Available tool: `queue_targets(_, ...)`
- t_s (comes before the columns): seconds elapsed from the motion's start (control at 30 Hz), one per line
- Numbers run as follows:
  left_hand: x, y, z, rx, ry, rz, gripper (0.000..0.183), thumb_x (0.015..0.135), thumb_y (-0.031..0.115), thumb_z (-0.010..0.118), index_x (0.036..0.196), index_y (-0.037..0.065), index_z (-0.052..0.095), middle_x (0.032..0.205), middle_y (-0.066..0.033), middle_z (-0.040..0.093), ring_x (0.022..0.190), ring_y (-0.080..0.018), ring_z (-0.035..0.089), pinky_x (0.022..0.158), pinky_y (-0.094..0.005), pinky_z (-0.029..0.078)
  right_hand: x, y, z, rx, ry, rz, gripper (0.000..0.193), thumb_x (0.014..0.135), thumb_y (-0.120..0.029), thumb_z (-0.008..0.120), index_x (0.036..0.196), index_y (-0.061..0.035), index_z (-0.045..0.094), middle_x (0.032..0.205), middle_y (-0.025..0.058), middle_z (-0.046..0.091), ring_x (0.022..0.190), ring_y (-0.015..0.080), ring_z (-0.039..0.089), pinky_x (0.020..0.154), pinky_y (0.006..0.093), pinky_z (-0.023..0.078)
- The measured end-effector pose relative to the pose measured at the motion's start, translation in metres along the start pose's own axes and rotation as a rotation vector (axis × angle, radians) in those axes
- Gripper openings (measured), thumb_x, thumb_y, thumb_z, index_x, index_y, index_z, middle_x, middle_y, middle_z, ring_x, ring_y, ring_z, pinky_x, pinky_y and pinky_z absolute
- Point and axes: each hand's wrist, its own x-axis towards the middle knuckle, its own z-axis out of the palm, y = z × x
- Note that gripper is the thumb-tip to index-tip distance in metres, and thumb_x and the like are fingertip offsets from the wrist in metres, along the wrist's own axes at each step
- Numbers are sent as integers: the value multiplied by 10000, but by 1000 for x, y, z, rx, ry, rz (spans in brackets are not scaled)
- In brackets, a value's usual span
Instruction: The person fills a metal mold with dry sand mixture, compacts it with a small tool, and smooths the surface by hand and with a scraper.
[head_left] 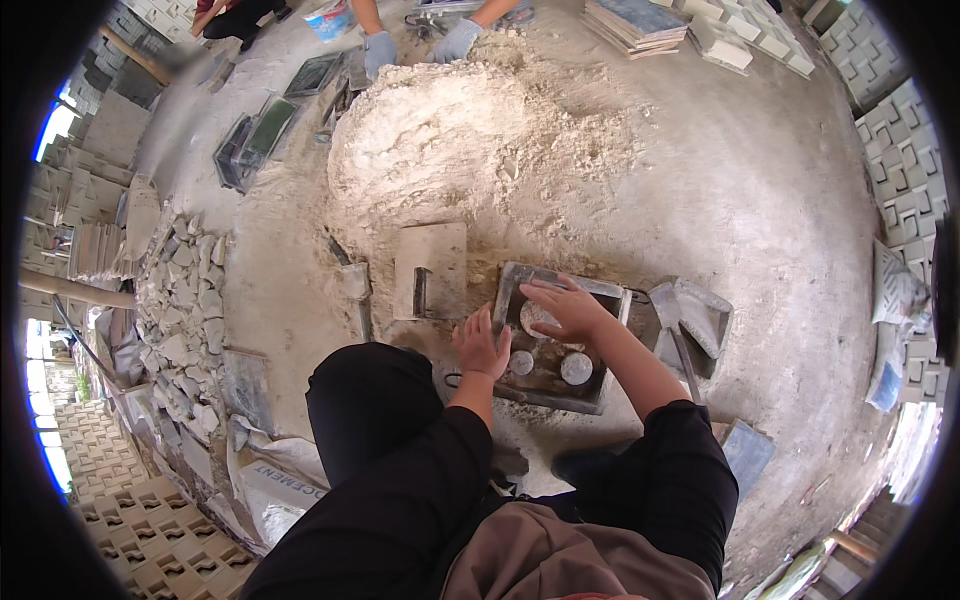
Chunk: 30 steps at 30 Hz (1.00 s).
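On the ground before me lies a rectangular mold frame (570, 402) with several round pieces inside, among them a pale disc (576, 369) and a smaller one (521, 363). My right hand (568, 312) reaches over the frame, fingers spread above a larger round piece (536, 320) that it partly covers; whether it touches is unclear. At the frame's left side is my left hand (480, 346), its fingers stretched out and nothing seen in it. Left of the frame lies a flat board with a dark handle (420, 292).
A large heap of pale sandy mix (430, 130) lies ahead. A co-worker's gloved hands (457, 42) are at its far edge. Right of the frame are a trowel (672, 312) and another mold (706, 325). Broken rubble (185, 310) is piled left; more molds (262, 135) lie far left.
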Motion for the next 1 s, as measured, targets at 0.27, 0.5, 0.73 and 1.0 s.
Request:
queue_targets(0.27, 1, -1, -1, -44, -82, -27, 549, 838, 415, 394, 1293, 123, 296, 1293, -50, 367, 1213, -201, 311, 994, -489, 153, -58, 16, 11, -178, 524, 625, 548, 838, -336, 467, 1295, -75, 314, 1362, 113, 291, 1277, 249, 242, 1025, 440, 200)
queue_targets(0.5, 0, -3, 2, -152, 21, 11, 537, 825, 399, 423, 1266, 104, 343, 1246, -92, 419, 1164, -246, 370, 949, -474, 202, -45, -24, 59, -217, 448, 911, 670, 837, -492, 382, 1341, -75, 237, 1420, 127, 138, 1318, 258, 109, 1018, 505, 144)
queue_targets(0.73, 1, -3, -3, -175, 86, 27, 509, 819, 380, 447, 1236, 96, 381, 1198, -98, 458, 1125, -260, 402, 924, -455, 243, -38, -71, 65, 151, 1054, 999, 520, 859, -378, 417, 1283, -86, 349, 1356, 139, 291, 1277, 280, 233, 1011, 475, 155)
queue_targets(1.0, -1, -3, 1, -99, 102, 24, 509, 811, 381, 466, 1227, 97, 395, 1174, -91, 479, 1093, -248, 434, 909, -434, 283, -49, -86, 112, -114, 707, 1382, 662, 864, -448, 371, 1306, 29, 244, 1397, 203, 145, 1304, 331, 111, 1023, 469, 133)
